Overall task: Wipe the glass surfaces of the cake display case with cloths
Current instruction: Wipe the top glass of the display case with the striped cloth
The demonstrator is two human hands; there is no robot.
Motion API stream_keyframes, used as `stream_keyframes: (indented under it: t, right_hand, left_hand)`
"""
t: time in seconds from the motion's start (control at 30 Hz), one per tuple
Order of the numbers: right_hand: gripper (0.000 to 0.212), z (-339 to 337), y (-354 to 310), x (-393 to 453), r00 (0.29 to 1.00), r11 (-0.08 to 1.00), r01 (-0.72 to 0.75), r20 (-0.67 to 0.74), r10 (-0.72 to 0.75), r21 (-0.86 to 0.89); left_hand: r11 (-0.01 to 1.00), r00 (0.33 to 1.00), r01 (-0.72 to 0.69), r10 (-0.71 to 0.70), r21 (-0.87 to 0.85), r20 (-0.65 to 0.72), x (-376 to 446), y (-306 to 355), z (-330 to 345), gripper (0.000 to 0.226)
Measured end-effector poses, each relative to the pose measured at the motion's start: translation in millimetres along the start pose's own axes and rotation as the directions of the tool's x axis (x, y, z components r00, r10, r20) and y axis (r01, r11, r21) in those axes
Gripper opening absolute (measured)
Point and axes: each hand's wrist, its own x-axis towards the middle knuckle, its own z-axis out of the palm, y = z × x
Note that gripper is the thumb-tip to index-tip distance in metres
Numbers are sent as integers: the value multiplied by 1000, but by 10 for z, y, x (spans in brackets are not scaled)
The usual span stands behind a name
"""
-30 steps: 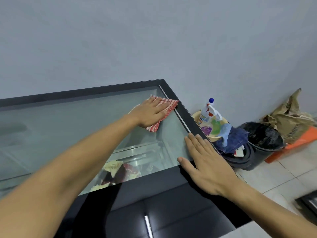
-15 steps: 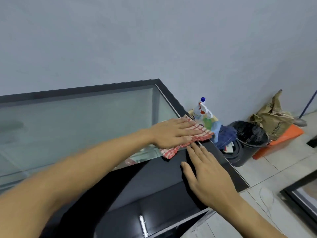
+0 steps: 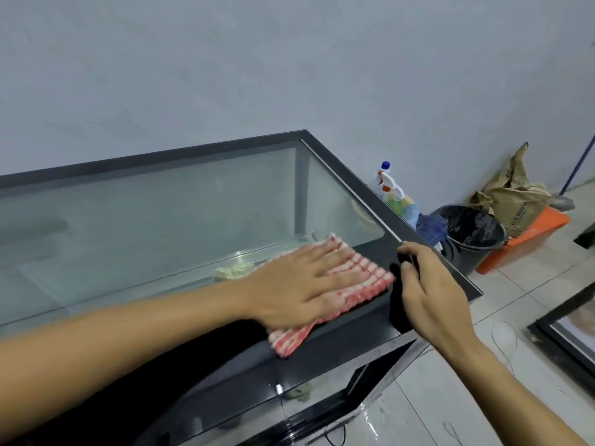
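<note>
The cake display case has a glass top point(image 3: 161, 214) in a black frame point(image 3: 354, 185). My left hand point(image 3: 299, 281) lies flat, fingers straight, pressing a red-and-white checked cloth point(image 3: 363, 278) onto the near right corner, where the glass meets the black frame. Part of the cloth hangs over the front edge. My right hand point(image 3: 431, 284) is just right of the cloth at the case's right corner. Its fingers are loosely bent, fingertips at the frame, and it holds nothing that I can see. A pale cake point(image 3: 235, 270) shows through the glass.
On the floor to the right of the case stand a spray bottle point(image 3: 391, 185), a blue rag, a black bucket point(image 3: 470, 233), a brown sack point(image 3: 512, 194) and an orange box point(image 3: 531, 239). Another black-framed glass panel point(image 3: 566, 329) lies at the far right.
My left hand has dragged the cloth from the far right corner down along the right edge to the near corner. My right hand has lifted from lying flat, and its fingers have bent.
</note>
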Motion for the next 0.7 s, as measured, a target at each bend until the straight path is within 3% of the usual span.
stream_keyframes:
  t: [0.1, 0.17, 0.23, 0.3, 0.37, 0.4, 0.43, 0.5, 0.57, 0.63, 0.7]
  right_hand:
    - [27, -1, 4, -6, 992, 994, 51, 121, -39, -95]
    - [33, 6, -4, 17, 983, 979, 105, 170, -75, -174]
    - [42, 39, -5, 58, 971, 955, 145, 224, -86, -260]
    - [49, 76, -20, 109, 962, 937, 149, 267, -63, -315]
    - [46, 80, -56, 101, 973, 951, 108, 225, -42, -289]
    - [42, 75, -80, 62, 986, 964, 70, 167, -27, -258]
    - [38, 61, -94, 29, 996, 974, 30, 93, -9, -224]
    - [35, 22, -105, -16, 1000, 981, -9, -1, 9, -192]
    - [36, -7, -82, -12, 998, 971, 45, 52, -34, -236]
    - [42, -22, -50, -3, 990, 954, 89, 129, -53, -288]
    - [48, -32, -53, 9, 984, 946, 99, 174, -46, -310]
  left_hand:
    - [990, 991, -130, 131, -47, 25, -630, 101, -38, 55]
    - [998, 998, -53, 53, -26, 19, -846, -299, -61, 54]
    - [984, 984, 177, -176, 26, -12, -874, -881, -57, 55]
    - [870, 870, 493, -493, 16, -27, -762, -1297, -60, 61]
    - [772, 771, 633, -635, -55, -37, -490, -1346, -29, 70]
    - [772, 772, 632, -635, -66, -39, -318, -1209, -11, 76]
    - [819, 816, 572, -574, -51, -59, -147, -959, -1, 79]
    - [951, 947, 303, -308, -66, -86, 8, -261, 56, 70]
    - [995, 994, 90, -93, -42, -63, -171, 368, 118, 59]
    - [993, 995, 98, -99, -63, -13, -655, 517, 107, 54]
    - [958, 958, 277, -281, -74, -54, -1220, 250, 118, 59]
